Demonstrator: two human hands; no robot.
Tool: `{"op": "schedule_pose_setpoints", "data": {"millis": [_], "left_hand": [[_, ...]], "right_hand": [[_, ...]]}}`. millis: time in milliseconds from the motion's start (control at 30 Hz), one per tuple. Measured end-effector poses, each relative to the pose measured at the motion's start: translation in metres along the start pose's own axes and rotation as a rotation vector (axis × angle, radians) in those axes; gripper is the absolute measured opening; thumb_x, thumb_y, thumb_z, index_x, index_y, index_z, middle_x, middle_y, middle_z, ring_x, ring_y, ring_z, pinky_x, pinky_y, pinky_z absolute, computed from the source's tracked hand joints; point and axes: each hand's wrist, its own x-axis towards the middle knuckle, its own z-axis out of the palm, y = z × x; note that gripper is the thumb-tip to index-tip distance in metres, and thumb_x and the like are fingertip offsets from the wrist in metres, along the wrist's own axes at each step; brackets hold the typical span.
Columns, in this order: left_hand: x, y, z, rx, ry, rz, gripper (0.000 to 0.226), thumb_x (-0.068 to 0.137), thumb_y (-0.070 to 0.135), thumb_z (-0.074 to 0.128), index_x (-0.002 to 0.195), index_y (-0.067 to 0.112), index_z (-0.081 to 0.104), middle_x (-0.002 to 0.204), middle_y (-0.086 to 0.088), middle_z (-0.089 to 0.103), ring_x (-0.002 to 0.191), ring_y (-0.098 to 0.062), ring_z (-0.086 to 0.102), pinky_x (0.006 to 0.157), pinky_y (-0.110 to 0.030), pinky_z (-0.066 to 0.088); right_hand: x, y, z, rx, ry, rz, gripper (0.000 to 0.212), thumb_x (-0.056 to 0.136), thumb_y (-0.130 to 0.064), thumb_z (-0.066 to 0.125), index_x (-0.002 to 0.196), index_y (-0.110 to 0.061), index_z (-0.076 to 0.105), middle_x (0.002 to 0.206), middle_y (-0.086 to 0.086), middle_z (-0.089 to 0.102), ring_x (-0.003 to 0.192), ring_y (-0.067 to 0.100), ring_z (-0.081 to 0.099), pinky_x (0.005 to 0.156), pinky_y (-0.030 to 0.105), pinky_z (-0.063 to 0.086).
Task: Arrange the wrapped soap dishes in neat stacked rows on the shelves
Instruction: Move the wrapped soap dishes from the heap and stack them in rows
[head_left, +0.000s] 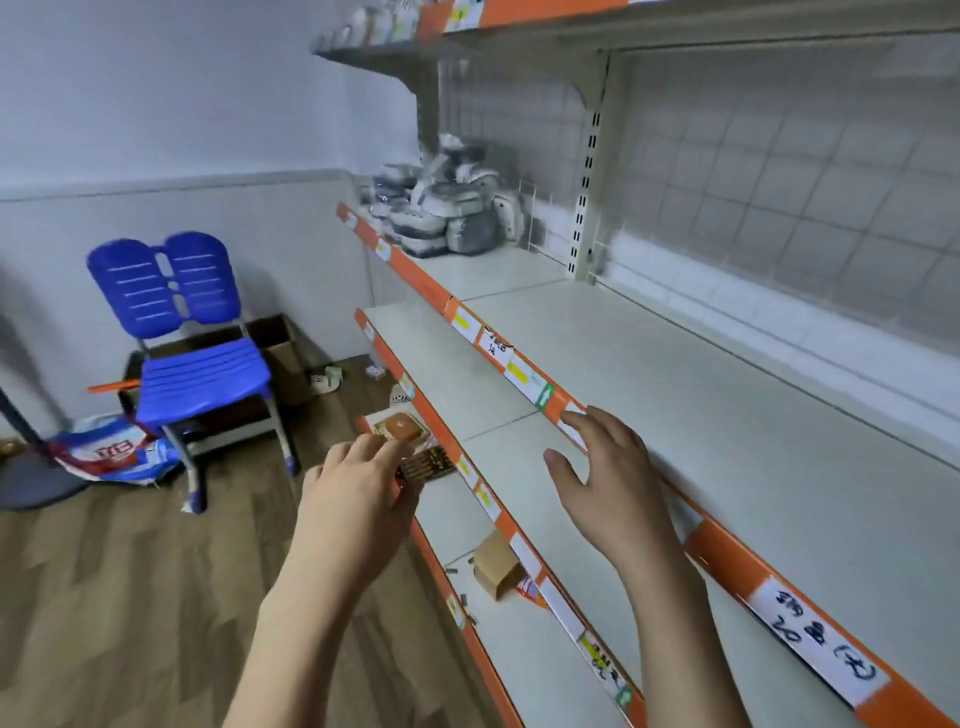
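Wrapped soap dishes (441, 208), grey and white in clear film, lie in a loose heap at the far left end of the upper shelf (727, 415), against the wire-grid back panel (779, 171); the rest of that shelf surface is bare. An orange price rail (524, 374) with white and yellow labels runs along the shelf's front edge. The right hand (608, 473) hangs just in front of this rail, fingers spread and relaxed, holding nothing, its fingertips at the rail's edge. The left hand (358, 488) reaches toward the front edge of the lowest shelf (447, 509), its fingers loosely bent over a dark, gold-striped object (428, 463); whether it grips this cannot be told. Beside it lies a brown square item (402, 427), and a small cardboard box (496, 564) sits farther along the same shelf. The middle shelf (467, 374) lies between. More wrapped goods (379, 23) stand on the top shelf (571, 21). A blue chair (192, 338) stands on the wooden floor (104, 597) to the left, with a printed bag (111, 452) at its feet.
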Motion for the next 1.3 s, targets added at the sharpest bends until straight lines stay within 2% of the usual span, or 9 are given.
{"op": "schedule_pose_setpoints", "data": {"millis": [167, 367, 533, 767, 967, 1133, 1300], "left_hand": [[0.103, -0.025, 0.010, -0.001, 0.062, 0.032, 0.032, 0.084, 0.029, 0.065, 0.114, 0.020, 0.063, 0.116, -0.002, 0.061, 0.106, -0.031, 0.054, 0.078, -0.040, 0.043], [0.165, -0.077, 0.039, -0.028, 0.009, 0.007, 0.030, 0.073, 0.019, 0.078, 0.100, 0.012, 0.067, 0.103, -0.009, 0.066, 0.088, -0.038, 0.061, 0.067, -0.045, 0.049], [0.219, -0.133, 0.065, -0.049, -0.016, -0.048, 0.032, 0.081, 0.026, 0.071, 0.111, 0.017, 0.066, 0.115, -0.004, 0.062, 0.102, -0.033, 0.057, 0.078, -0.043, 0.046], [0.331, -0.217, 0.076, -0.103, 0.003, 0.022, 0.032, 0.084, 0.028, 0.066, 0.113, 0.015, 0.063, 0.118, -0.006, 0.060, 0.105, -0.033, 0.055, 0.077, -0.042, 0.046], [0.415, -0.287, 0.077, -0.159, 0.027, 0.061, 0.031, 0.076, 0.017, 0.074, 0.104, 0.009, 0.066, 0.103, -0.013, 0.064, 0.090, -0.041, 0.059, 0.071, -0.045, 0.048], [0.450, -0.310, 0.107, -0.213, -0.069, 0.098, 0.033, 0.079, 0.019, 0.071, 0.111, 0.011, 0.065, 0.114, -0.012, 0.062, 0.100, -0.039, 0.056, 0.077, -0.046, 0.047], [0.496, -0.314, 0.140, -0.278, -0.126, 0.166, 0.032, 0.080, 0.021, 0.071, 0.111, 0.014, 0.067, 0.115, -0.010, 0.062, 0.102, -0.038, 0.058, 0.080, -0.051, 0.050]], "right_hand": [[0.100, -0.010, 0.037, 0.047, 0.065, 0.011, 0.039, 0.091, -0.024, 0.059, 0.128, -0.014, 0.056, 0.137, 0.008, 0.049, 0.133, 0.023, 0.036, 0.105, 0.032, 0.029], [0.175, -0.031, 0.096, 0.079, -0.001, -0.020, 0.038, 0.090, -0.023, 0.060, 0.128, -0.014, 0.057, 0.137, 0.007, 0.049, 0.131, 0.023, 0.038, 0.103, 0.029, 0.029], [0.231, -0.049, 0.146, 0.073, -0.010, -0.005, 0.038, 0.090, -0.022, 0.060, 0.127, -0.015, 0.057, 0.137, 0.006, 0.049, 0.131, 0.022, 0.038, 0.104, 0.032, 0.030], [0.321, -0.096, 0.207, 0.005, 0.075, 0.035, 0.037, 0.089, -0.021, 0.061, 0.125, -0.014, 0.059, 0.133, 0.008, 0.052, 0.129, 0.024, 0.041, 0.104, 0.036, 0.033], [0.383, -0.144, 0.253, -0.034, 0.124, 0.065, 0.037, 0.090, -0.024, 0.060, 0.126, -0.016, 0.058, 0.135, 0.008, 0.050, 0.130, 0.024, 0.040, 0.106, 0.036, 0.032], [0.413, -0.144, 0.280, -0.094, 0.115, 0.141, 0.037, 0.090, -0.024, 0.061, 0.126, -0.017, 0.058, 0.134, 0.008, 0.050, 0.130, 0.025, 0.040, 0.106, 0.037, 0.033], [0.453, -0.129, 0.290, -0.134, 0.160, 0.213, 0.039, 0.089, -0.023, 0.062, 0.127, -0.014, 0.058, 0.135, 0.011, 0.049, 0.130, 0.027, 0.040, 0.105, 0.035, 0.030]]}}
